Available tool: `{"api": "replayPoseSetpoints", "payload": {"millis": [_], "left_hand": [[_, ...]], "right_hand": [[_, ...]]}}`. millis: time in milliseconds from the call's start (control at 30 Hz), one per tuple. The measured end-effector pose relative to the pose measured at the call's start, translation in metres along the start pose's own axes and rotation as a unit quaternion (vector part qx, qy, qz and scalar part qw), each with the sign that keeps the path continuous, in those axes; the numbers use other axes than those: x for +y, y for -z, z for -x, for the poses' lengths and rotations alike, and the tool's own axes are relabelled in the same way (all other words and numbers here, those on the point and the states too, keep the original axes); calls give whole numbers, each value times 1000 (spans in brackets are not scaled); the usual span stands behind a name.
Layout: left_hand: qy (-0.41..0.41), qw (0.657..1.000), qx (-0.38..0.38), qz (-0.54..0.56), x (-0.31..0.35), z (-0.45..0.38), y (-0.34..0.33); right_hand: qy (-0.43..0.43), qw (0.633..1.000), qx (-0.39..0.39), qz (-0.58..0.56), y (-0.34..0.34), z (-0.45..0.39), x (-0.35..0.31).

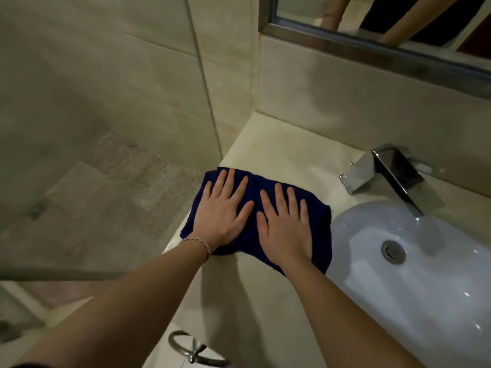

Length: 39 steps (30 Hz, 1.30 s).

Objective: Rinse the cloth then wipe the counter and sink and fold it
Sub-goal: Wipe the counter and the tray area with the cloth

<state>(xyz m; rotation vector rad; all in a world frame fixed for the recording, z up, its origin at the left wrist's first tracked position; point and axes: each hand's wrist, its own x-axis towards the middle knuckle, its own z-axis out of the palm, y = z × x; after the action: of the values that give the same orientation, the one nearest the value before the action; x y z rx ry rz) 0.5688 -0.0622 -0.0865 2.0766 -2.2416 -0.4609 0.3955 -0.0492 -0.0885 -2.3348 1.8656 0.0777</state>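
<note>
— What was the grip doing?
— Both palms lay flat, fingers spread, clasping nothing: left hand [221, 211] and right hand [285, 229] pressed side by side on the navy cloth [322, 235].
— And the cloth?
— Directly beneath them, folded, dark, long axis ten-to-four, on the desk [279, 152], at nine o'clock from the sink [438, 274]. Right hand nearer the basin.

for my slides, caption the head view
Both hands, left and right, press a dark blue cloth flat on the counter.
</note>
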Motion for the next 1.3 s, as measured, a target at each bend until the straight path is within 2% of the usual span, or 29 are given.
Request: {"api": "replayPoseSetpoints", "payload": {"millis": [367, 667, 867, 1300], "left_hand": [[22, 999, 23, -3, 12, 115, -31], [32, 999, 10, -19, 31, 177, -47], [25, 999, 34, -13, 31, 181, -50], [-10, 1000, 12, -4, 20, 158, -41]], "right_hand": [[76, 997, -16, -17, -13, 111, -2], [65, 998, 1, -14, -30, 178, -5], [60, 998, 0, -16, -29, 188, -8], [47, 998, -8, -29, -28, 169, -11]]}}
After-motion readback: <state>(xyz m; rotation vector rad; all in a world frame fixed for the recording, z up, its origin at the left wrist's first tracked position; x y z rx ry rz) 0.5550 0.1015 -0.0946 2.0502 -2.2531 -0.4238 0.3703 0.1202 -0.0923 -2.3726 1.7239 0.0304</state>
